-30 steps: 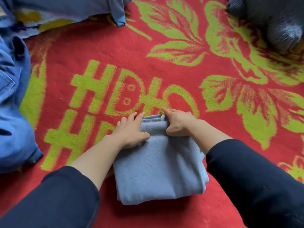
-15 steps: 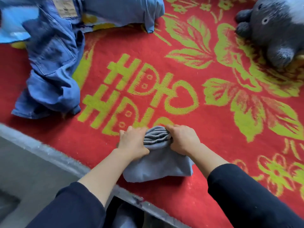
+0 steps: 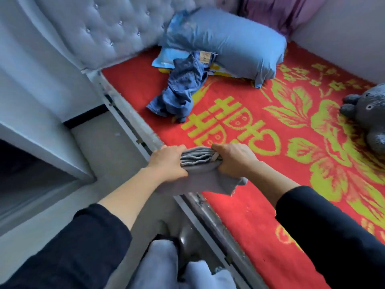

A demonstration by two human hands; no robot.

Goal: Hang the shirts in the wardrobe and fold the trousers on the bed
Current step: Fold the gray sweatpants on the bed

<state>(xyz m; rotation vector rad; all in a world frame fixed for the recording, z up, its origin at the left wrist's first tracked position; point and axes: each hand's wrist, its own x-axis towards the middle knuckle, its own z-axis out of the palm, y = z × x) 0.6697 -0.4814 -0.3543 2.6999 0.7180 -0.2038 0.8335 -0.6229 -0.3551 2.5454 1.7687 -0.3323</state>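
A folded pair of grey trousers (image 3: 200, 176) hangs in the air over the bed's near edge, bunched at the top. My left hand (image 3: 166, 161) grips its left side and my right hand (image 3: 233, 159) grips its right side. A crumpled pair of blue jeans (image 3: 183, 88) lies unfolded on the red and green bedspread (image 3: 260, 215), near the headboard and partly under a blue pillow (image 3: 225, 42).
A grey tufted headboard (image 3: 93, 32) stands at the left. A grey plush toy (image 3: 368, 117) sits at the bed's right side. The bed frame's metal edge (image 3: 135, 122) runs diagonally; grey floor and a white cabinet (image 3: 37, 142) lie to the left. My legs show below.
Both hands lifted the folded grey trousers off the bedspread and drew them back over the bed's edge. The view pulled back, showing the headboard, floor and jeans.
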